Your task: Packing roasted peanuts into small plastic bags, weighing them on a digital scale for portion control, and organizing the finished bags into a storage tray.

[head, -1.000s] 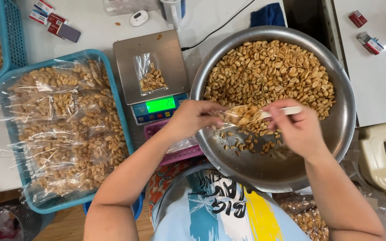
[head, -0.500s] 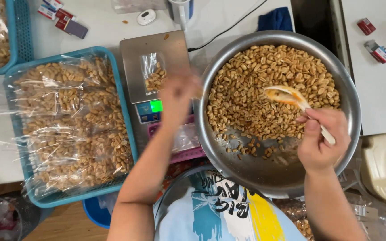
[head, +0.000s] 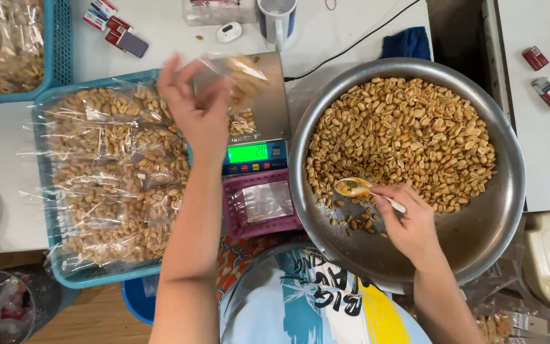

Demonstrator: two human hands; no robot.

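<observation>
My left hand [head: 195,111] is raised over the left edge of a steel kitchen scale [head: 275,111] and pinches a small clear bag of peanuts [head: 243,73], which is blurred. Another small bag with peanuts [head: 243,122] lies on the scale's platform. Inside a large steel bowl [head: 501,210], my right hand [head: 408,223] grips a small spoon [head: 351,188] by its handle. The spoon's bowl rests at the near edge of the heap of roasted peanuts [head: 408,130].
A blue basket [head: 58,277] left of the scale is piled with filled peanut bags. A pink tray [head: 233,220] of empty bags sits below the scale. Another blue basket [head: 49,44], a mug [head: 277,16], a blue cloth [head: 405,43] and small packs [head: 119,28] stand farther back.
My left hand left the bowl, carried a bag over the scale and now lifts it at the scale's left side. My right hand dropped lower in the bowl with the spoon.
</observation>
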